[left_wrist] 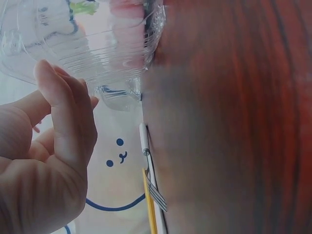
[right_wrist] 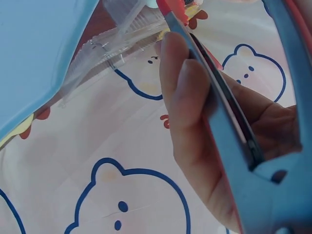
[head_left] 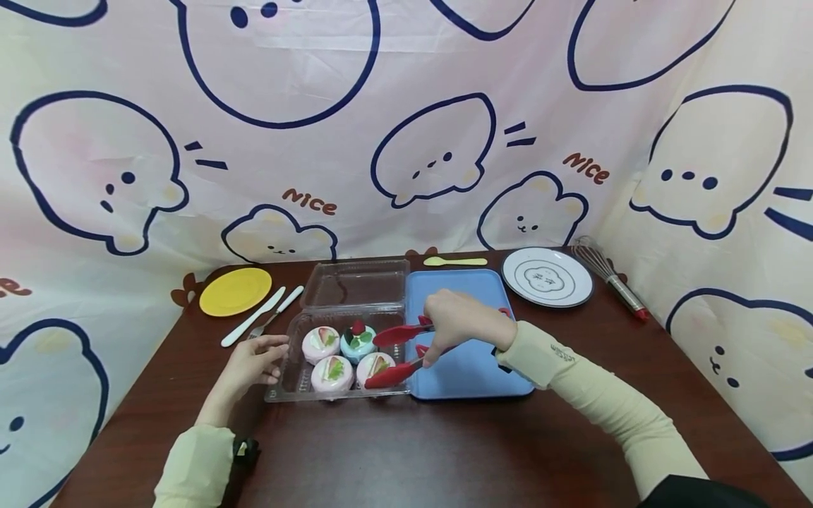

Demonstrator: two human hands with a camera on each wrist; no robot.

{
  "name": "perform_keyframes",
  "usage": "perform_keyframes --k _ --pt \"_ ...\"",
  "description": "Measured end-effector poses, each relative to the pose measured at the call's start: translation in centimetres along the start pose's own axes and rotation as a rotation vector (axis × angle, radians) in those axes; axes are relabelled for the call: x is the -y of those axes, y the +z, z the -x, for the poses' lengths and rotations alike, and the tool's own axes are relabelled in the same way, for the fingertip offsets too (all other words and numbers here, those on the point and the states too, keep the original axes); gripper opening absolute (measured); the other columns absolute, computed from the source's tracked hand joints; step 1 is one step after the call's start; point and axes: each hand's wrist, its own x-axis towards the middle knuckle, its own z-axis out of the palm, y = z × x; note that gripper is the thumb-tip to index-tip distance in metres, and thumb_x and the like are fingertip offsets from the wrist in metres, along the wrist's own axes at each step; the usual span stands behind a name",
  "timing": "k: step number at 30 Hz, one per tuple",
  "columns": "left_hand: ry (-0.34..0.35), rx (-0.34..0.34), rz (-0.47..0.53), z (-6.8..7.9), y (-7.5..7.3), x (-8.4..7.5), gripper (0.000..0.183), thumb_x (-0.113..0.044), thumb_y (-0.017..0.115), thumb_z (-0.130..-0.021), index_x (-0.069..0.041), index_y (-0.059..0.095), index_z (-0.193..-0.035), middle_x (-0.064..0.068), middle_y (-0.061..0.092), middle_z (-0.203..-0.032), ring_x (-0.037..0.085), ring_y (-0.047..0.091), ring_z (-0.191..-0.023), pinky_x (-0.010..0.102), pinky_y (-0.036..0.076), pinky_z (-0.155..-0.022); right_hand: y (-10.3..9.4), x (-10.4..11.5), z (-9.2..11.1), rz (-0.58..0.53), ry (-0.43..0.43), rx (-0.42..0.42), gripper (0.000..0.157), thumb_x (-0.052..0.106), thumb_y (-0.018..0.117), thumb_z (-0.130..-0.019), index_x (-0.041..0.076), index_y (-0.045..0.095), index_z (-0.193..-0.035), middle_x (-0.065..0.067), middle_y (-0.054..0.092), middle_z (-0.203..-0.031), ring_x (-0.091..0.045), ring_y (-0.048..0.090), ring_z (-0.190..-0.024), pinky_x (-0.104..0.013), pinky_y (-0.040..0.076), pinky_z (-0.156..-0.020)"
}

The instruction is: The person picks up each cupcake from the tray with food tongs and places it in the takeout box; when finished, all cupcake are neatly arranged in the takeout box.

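Note:
My right hand grips a pair of tongs with red tips and silvery handles. The tong arms are spread, reaching from over the blue tray into a clear plastic box. One tip lies at the front-right pink cupcake, the other beside the blue cupcake topped with a red berry. Two more pink cupcakes fill the left side of the box. Beside the left wall of the clear box is my left hand, fingers loosely bent, fingertips right at the rim.
Behind the box its clear lid lies folded back. At the left are a yellow plate, a white knife and a fork. A yellow spoon, a white plate and a whisk line the back right.

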Motion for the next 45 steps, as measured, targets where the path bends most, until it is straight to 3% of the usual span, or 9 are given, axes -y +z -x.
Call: perform_keyframes --k 10,16,19,26,29,33,40,45 --pt "-0.003 -0.003 -0.005 -0.1 0.0 -0.2 0.042 -0.018 0.053 -0.092 0.004 0.045 -0.128 0.017 0.057 -0.098 0.013 0.055 -0.057 0.029 0.053 -0.055 0.1 -1.0 0.9 -0.034 -0.027 -0.053 0.049 0.053 0.082 -0.053 0.013 0.067 -0.078 0.008 0.055 -0.059 -0.012 0.049 -0.055 -0.025 0.041 -0.047" --pt "-0.004 -0.003 0.001 -0.1 0.1 -0.1 0.043 -0.018 0.052 -0.092 0.005 0.045 -0.128 0.017 0.057 -0.098 0.013 0.055 -0.057 0.030 0.053 -0.055 0.3 -2.4 2.0 -0.132 -0.092 -0.112 0.054 0.052 0.082 -0.054 0.012 0.070 -0.088 0.009 0.058 -0.065 -0.011 0.048 -0.056 -0.026 0.042 -0.050" --pt "-0.004 -0.004 0.002 -0.1 0.2 0.0 0.043 -0.018 0.052 -0.092 0.004 0.045 -0.128 0.017 0.057 -0.098 0.013 0.055 -0.057 0.030 0.053 -0.055 0.0 -3.4 3.0 -0.173 -0.084 -0.128 0.058 0.053 0.081 -0.054 0.011 0.069 -0.092 0.008 0.059 -0.067 -0.012 0.048 -0.058 -0.027 0.042 -0.051" --pt "-0.006 -0.008 0.000 0.0 0.2 -0.2 0.044 -0.020 0.053 -0.092 0.004 0.045 -0.128 0.017 0.056 -0.099 0.013 0.055 -0.057 0.029 0.052 -0.055 0.1 -7.0 5.5 -0.227 -0.014 -0.184 0.077 0.060 0.079 -0.050 0.008 0.066 -0.106 0.003 0.064 -0.088 -0.014 0.051 -0.075 -0.026 0.046 -0.059" --pt "-0.011 -0.011 -0.005 0.1 0.3 -0.3 0.044 -0.020 0.053 -0.092 0.005 0.045 -0.128 0.016 0.056 -0.098 0.013 0.055 -0.057 0.029 0.052 -0.055 0.6 -9.0 6.8 -0.240 -0.021 -0.222 0.084 0.061 0.078 -0.051 0.006 0.062 -0.112 -0.002 0.064 -0.099 -0.015 0.053 -0.079 -0.027 0.047 -0.063" --pt "-0.014 -0.016 -0.013 0.3 0.3 -0.3 0.044 -0.020 0.052 -0.093 0.004 0.044 -0.129 0.016 0.056 -0.098 0.013 0.055 -0.058 0.028 0.052 -0.055 1.4 -11.8 8.6 -0.289 -0.025 -0.270 0.084 0.057 0.080 -0.053 0.005 0.059 -0.116 -0.005 0.063 -0.106 -0.016 0.054 -0.084 -0.031 0.051 -0.066" --pt "-0.015 -0.020 -0.017 0.4 0.4 -0.3 0.044 -0.020 0.052 -0.093 0.004 0.044 -0.129 0.017 0.056 -0.099 0.014 0.055 -0.058 0.028 0.052 -0.055 2.8 -16.1 11.5 -0.381 0.046 -0.280 0.078 0.044 0.084 -0.055 0.007 0.057 -0.118 -0.008 0.061 -0.109 -0.024 0.056 -0.089 -0.036 0.052 -0.069" --pt "-0.018 -0.023 -0.014 0.3 0.4 -0.4 0.044 -0.021 0.052 -0.093 0.004 0.044 -0.128 0.017 0.056 -0.099 0.014 0.055 -0.058 0.028 0.052 -0.055 3.5 -18.9 13.7 -0.395 0.090 -0.289 0.079 0.035 0.083 -0.060 0.001 0.052 -0.124 -0.016 0.058 -0.114 -0.027 0.055 -0.091 -0.042 0.051 -0.074"
